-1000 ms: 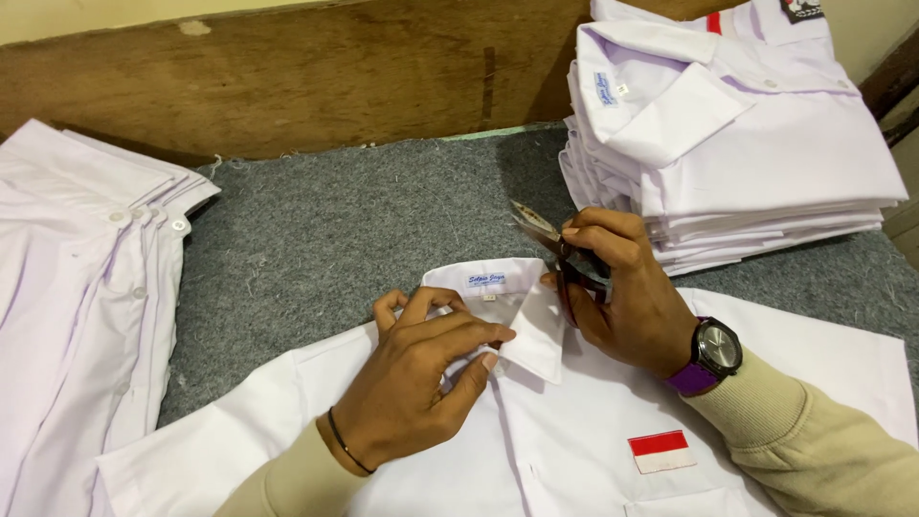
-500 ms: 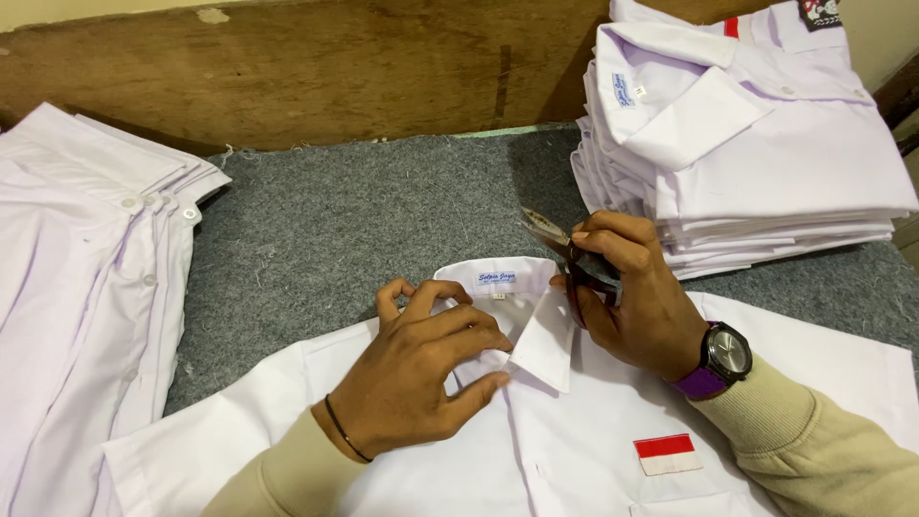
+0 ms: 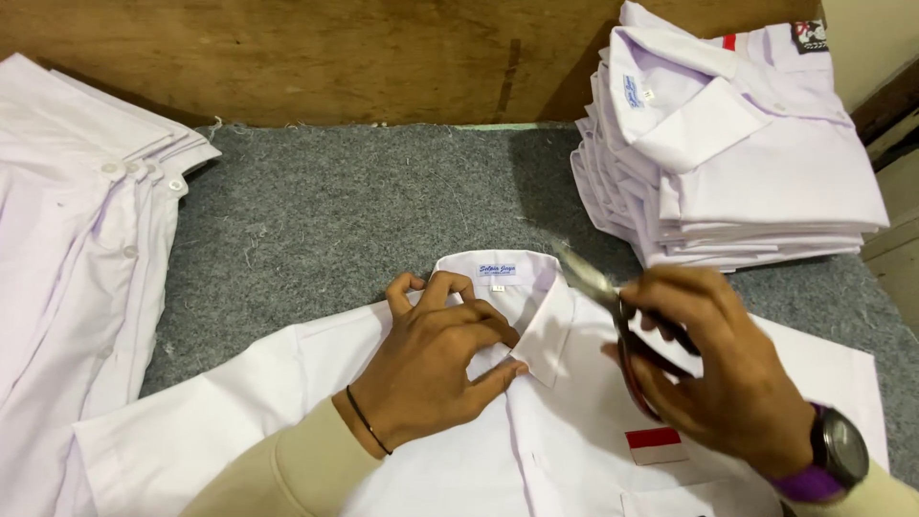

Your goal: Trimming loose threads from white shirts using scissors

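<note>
The right hand (image 3: 728,369) is blurred, and so are the scissors (image 3: 613,302) in it, whose handles sit hidden inside the fingers. The left hand (image 3: 436,369) covers the left collar of the white shirt (image 3: 536,450), which the bottom edge cuts off. The left edge crops the shirts (image 3: 77,258) lying on the left.

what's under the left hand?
The left hand presses on the collar of a white shirt spread on grey felt. The collar part beneath the palm is covered; the right hand holds scissors beside it.
</note>
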